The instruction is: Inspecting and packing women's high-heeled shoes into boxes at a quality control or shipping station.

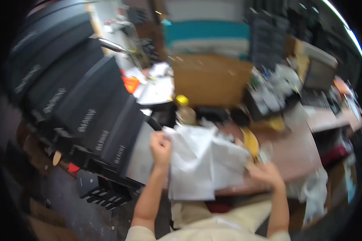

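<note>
A thin, creased white sheet [197,160] hangs spread out in front of me, over the near edge of the table. I cannot tell whether it is paper or cloth. My left hand [161,149] is closed on its upper left corner, the fingers curled into a fist. At the sheet's right edge, my right hand [266,175] pinches it, though motion blurs the fingertips. Just beyond the sheet lies a yellow object [251,143], near my right hand. Behind the sheet stands a clear bottle with a yellow cap [182,100].
Black boxes [88,112] are stacked high on my left. A cardboard box [211,78] stands at the back. A dark bin [255,106] holds crumpled clear plastic. On the right are a laptop [319,74] and a hanging plastic bag [315,193]. The tabletop [297,148] is brownish.
</note>
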Motion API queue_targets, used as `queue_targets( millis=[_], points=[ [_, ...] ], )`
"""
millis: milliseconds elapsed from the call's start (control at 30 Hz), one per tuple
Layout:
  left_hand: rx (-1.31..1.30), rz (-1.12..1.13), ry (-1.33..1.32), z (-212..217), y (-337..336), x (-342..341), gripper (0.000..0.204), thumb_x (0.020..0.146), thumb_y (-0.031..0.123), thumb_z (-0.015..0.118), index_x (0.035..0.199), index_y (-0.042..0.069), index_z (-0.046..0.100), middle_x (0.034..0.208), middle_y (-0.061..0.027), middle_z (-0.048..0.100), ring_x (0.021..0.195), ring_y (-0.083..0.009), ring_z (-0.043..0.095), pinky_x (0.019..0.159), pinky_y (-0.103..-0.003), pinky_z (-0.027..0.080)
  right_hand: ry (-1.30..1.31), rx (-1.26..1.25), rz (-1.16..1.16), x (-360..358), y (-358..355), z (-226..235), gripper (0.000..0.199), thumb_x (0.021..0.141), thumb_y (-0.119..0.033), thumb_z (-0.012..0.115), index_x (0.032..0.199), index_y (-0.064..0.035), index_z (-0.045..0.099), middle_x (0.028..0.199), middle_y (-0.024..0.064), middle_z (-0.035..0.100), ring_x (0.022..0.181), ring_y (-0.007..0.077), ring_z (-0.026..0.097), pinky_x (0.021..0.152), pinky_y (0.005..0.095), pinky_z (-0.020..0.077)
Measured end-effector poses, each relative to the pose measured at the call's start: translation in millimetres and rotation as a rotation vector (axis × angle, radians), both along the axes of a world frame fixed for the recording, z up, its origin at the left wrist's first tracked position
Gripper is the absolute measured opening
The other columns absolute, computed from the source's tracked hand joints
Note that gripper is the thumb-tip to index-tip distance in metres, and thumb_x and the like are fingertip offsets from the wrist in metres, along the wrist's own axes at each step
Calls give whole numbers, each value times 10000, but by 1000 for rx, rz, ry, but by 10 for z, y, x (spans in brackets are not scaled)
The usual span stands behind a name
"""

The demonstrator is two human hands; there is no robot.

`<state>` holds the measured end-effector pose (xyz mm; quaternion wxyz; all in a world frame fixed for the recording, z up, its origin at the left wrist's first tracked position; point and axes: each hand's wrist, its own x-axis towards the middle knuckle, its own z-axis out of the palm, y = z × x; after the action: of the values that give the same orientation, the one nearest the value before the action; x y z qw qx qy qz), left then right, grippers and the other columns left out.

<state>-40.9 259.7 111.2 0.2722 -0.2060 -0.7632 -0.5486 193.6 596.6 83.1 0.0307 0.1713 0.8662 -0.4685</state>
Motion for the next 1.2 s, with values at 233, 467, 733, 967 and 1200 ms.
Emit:
queue_targets(
  millis=[233, 467, 733, 967, 1200],
  points=[
    [-141, -175, -62, 598, 758, 289, 166, 789, 114, 614, 941, 50, 601, 735, -211, 610, 701, -359, 624, 570, -418, 465, 611, -382, -183, 918, 4, 837, 357, 730, -193, 652, 984, 55, 611, 809, 80, 616, 678, 198, 601, 586, 298, 482],
    [263, -750, -315, 102, 1383, 273, 229, 803, 167, 637, 973, 13, 646, 708, -81, 633, 668, -94, 553, 616, -266, 431, 580, -759, -231, 208, -860, 876, 445, 772, -268, 587, 1106, 21, 533, 961, 133, 583, 712, 263, 609, 579, 346, 509],
    [-27, -787, -243, 570, 979, 930, 108, 853, 90, 579, 854, 0, 638, 613, -60, 547, 611, -48, 478, 555, -264, 440, 479, -1502, -473, 272, -1173, 662, 547, 819, -354, 511, 1245, -17, 444, 1135, 193, 546, 751, 336, 619, 571, 401, 540],
    [-3, -805, -250, 703, 894, 1207, 151, 829, 36, 599, 947, 3, 687, 589, -80, 593, 510, -71, 537, 480, -227, 428, 216, -1514, -242, 725, -995, 396, 532, 821, -358, 553, 1204, 6, 487, 1079, 165, 598, 930, 317, 616, 670, 410, 539],
    [-486, -866, -34, 881, 849, 1178, 139, 824, 100, 645, 940, 50, 704, 556, -89, 582, 434, -119, 536, 444, -253, 419, 348, -307, 158, 739, -898, 919, 371, 728, -143, 728, 1004, 88, 636, 1122, 194, 610, 959, 233, 627, 817, 265, 476]
  ],
)
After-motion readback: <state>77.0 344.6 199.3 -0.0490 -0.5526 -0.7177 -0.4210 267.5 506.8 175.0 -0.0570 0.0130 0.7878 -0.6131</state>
